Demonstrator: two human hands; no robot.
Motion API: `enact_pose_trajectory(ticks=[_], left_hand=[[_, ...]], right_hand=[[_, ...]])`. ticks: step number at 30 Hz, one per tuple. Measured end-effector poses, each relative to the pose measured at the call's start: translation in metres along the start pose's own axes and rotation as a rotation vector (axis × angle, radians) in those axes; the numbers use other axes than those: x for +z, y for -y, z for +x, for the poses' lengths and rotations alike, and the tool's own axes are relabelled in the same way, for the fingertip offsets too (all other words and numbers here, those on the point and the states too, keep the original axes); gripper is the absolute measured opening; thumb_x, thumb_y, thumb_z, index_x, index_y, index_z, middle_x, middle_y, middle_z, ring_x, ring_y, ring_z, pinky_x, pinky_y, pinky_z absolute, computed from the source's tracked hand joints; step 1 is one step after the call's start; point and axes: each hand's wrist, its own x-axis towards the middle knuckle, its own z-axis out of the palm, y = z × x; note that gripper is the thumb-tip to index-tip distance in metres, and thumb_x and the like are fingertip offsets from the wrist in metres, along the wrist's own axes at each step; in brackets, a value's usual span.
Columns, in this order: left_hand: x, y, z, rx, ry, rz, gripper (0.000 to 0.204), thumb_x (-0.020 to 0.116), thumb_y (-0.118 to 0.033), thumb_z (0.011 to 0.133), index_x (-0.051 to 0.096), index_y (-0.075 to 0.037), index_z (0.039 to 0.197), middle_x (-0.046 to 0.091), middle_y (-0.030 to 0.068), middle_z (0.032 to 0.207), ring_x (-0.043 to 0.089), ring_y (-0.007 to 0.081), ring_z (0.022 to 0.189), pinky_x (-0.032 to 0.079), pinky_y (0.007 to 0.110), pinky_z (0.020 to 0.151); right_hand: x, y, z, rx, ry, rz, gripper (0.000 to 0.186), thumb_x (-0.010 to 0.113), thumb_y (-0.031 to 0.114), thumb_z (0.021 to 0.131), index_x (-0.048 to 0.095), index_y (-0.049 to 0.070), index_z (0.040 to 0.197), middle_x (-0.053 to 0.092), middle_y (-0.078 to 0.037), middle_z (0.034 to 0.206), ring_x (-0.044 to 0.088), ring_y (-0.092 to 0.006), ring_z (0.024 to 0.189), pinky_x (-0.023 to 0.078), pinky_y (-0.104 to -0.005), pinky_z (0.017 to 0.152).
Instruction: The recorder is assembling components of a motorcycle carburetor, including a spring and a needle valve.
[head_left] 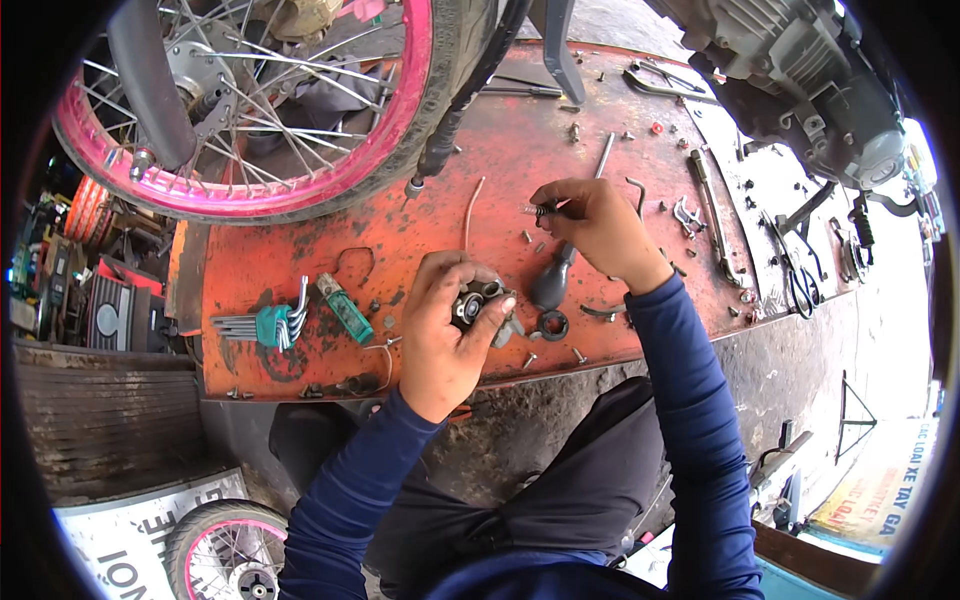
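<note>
My left hand (440,335) is closed around a small grey metal part that looks like a carburetor body (472,306), its round opening facing up between fingers and thumb. To the right and farther off, my right hand (608,228) pinches a small coil spring (538,210) between thumb and fingers, above the bench and apart from the metal part. Below the right hand lies a screwdriver with a bulbous black handle (551,280). A black ring (552,324) rests near that handle, close to the bench's front edge.
A pink-rimmed wheel (424,100) overhangs the worn red bench (300,255) at the far left. Hex keys in a teal holder (272,327) and a green-and-clear box (345,308) lie left. Rightward are a long wrench (714,220), scattered screws and an engine (805,85).
</note>
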Motion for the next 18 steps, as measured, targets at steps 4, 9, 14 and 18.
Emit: enact_pose_trajectory(ticks=[4, 9, 14, 18], left_hand=[[0.000, 0.004, -0.002, -0.041, -0.005, -0.028, 0.022, 0.077, -0.004, 0.083, 0.064, -0.001, 0.101, 0.057, 0.0121, 0.104, 0.062, 0.0237, 0.088, 0.052, 0.035, 0.075], [0.001, 0.008, -0.003, -0.039, -0.007, -0.036, 0.023, 0.077, -0.005, 0.083, 0.064, -0.001, 0.102, 0.057, 0.0124, 0.104, 0.063, 0.0252, 0.088, 0.052, 0.036, 0.076], [-0.001, 0.010, 0.000, -0.101, 0.033, -0.098, 0.022, 0.076, -0.004, 0.086, 0.063, -0.001, 0.104, 0.054, 0.0076, 0.110, 0.061, 0.0131, 0.085, 0.052, 0.029, 0.076], [-0.003, 0.018, -0.002, -0.072, 0.041, -0.093, 0.036, 0.082, 0.000, 0.078, 0.061, -0.002, 0.107, 0.053, 0.0067, 0.111, 0.061, 0.0128, 0.088, 0.053, 0.029, 0.079]], right_hand=[[0.003, -0.012, 0.025, -0.082, 0.006, -0.179, 0.021, 0.065, -0.003, 0.082, 0.071, -0.002, 0.103, 0.072, -0.010, 0.081, 0.070, -0.0157, 0.076, 0.054, -0.0308, 0.070], [-0.002, -0.016, 0.035, -0.143, 0.016, -0.338, 0.022, 0.070, 0.001, 0.080, 0.072, -0.001, 0.102, 0.072, -0.011, 0.093, 0.070, -0.0235, 0.082, 0.054, -0.0354, 0.076], [0.000, -0.001, 0.011, -0.146, -0.112, -0.335, 0.027, 0.071, 0.004, 0.078, 0.071, 0.000, 0.105, 0.069, -0.017, 0.106, 0.069, -0.0338, 0.095, 0.055, -0.0417, 0.085], [0.018, 0.030, -0.033, -0.370, -0.445, -0.225, 0.027, 0.074, 0.001, 0.077, 0.070, 0.000, 0.104, 0.068, -0.014, 0.106, 0.069, -0.0292, 0.092, 0.054, -0.0370, 0.082]])
